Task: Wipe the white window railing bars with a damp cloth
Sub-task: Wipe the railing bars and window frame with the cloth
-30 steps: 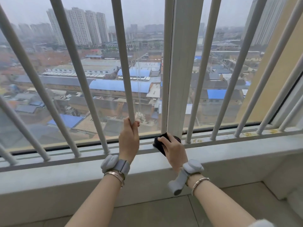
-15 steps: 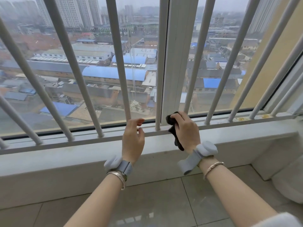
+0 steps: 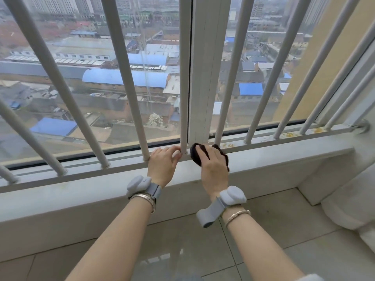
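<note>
Several white railing bars stand in front of the window; the middle bar [image 3: 184,78] runs down beside the white window frame post [image 3: 205,67]. My left hand [image 3: 164,163] rests on the bottom rail [image 3: 284,141], and its fingertips touch the foot of that middle bar. My right hand [image 3: 214,169] holds a dark cloth [image 3: 195,156] and presses it onto the rail, between the middle bar and the bar to its right [image 3: 233,78]. Part of the cloth is hidden under the hand.
Below the rail runs a pale stone sill [image 3: 294,157]. Yellow-brown spots [image 3: 289,135] mark the rail to the right. A white cushion [image 3: 353,201] lies at the lower right, above the glossy tiled floor [image 3: 182,256]. A round wall fitting [image 3: 362,126] ends the rail.
My left hand has let go of the bar and dropped to its foot on the rail. My right hand has carried the cloth down onto the rail. The view has tilted downward.
</note>
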{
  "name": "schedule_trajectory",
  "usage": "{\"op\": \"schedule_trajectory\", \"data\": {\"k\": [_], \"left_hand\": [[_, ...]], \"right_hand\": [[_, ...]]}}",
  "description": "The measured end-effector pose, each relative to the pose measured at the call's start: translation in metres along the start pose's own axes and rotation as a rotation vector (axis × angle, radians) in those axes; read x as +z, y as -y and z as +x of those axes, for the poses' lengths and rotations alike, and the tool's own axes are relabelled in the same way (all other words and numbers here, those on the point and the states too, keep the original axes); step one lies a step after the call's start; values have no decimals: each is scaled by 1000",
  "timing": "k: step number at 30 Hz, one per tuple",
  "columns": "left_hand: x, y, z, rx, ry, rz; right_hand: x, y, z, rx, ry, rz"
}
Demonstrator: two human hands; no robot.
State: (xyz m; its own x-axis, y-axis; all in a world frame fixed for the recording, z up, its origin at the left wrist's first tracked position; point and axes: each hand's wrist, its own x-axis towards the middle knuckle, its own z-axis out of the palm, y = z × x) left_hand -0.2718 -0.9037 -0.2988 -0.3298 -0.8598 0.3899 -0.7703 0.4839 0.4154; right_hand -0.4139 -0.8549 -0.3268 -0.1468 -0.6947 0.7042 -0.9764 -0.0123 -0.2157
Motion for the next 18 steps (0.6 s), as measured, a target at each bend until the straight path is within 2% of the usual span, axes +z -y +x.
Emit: {"op": "schedule_trajectory", "data": {"k": [3,7,12,15,18], "left_hand": [[-3,-3,0,-24,24,-49],[-4,-3,-1,-25,16,-67],[-3,-5,0,-35,4,-64],[-4,-6,0,-61,18,-71],[-5,-6,0,-65,26,-64]], "right_hand": [[4,22,-1,76,98,191],[-10,-14,2,-99,165,40],[-36,-72,11,-191,-39,-69],[-58,-82,23,-44,-200,50],[-71,-69,52,-6,-308,215]]}}
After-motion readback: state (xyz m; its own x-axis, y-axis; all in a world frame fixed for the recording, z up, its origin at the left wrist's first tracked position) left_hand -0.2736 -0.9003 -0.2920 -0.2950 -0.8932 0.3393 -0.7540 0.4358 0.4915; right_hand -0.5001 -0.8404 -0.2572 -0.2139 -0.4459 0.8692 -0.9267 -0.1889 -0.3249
